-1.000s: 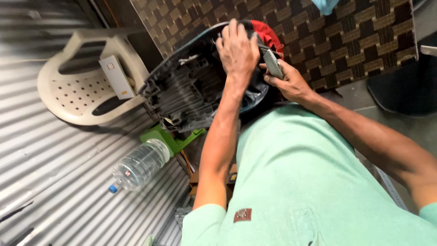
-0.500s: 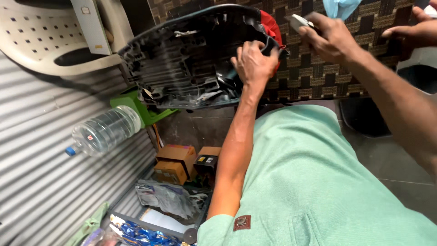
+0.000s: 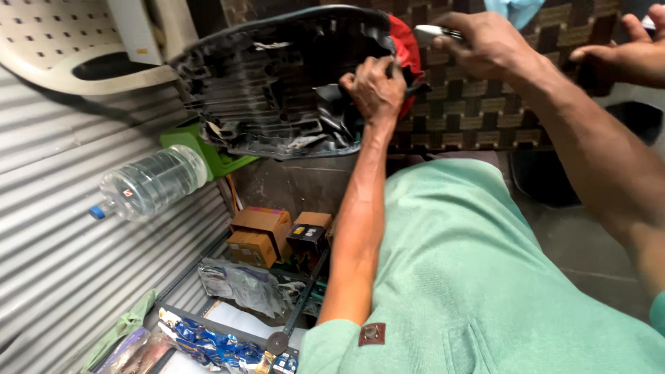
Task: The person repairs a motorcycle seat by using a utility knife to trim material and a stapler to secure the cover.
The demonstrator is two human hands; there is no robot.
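Observation:
An upturned black vehicle seat (image 3: 270, 90) with a ribbed plastic underside leans in front of me, a red cover (image 3: 407, 43) showing at its right end. My left hand (image 3: 374, 86) grips the loose black cover edge at the seat's right side. My right hand (image 3: 485, 41) is raised just right of the seat, shut on a small silver metal tool (image 3: 431, 31) whose tip points at the red cover. Another person's hand (image 3: 623, 55) reaches in at the top right, holding nothing I can make out.
A white plastic chair (image 3: 48, 48) lies at the top left on a corrugated metal sheet (image 3: 62, 277). A clear plastic bottle (image 3: 149, 183) rests beside a green object (image 3: 208, 156). Cardboard boxes (image 3: 260, 228), foil bags and packets sit below. A woven brown panel (image 3: 478, 111) stands behind the seat.
My left hand slid from the seat's top edge down to the cover edge on its right side. My right hand moved with the tool off the seat, up and to the right.

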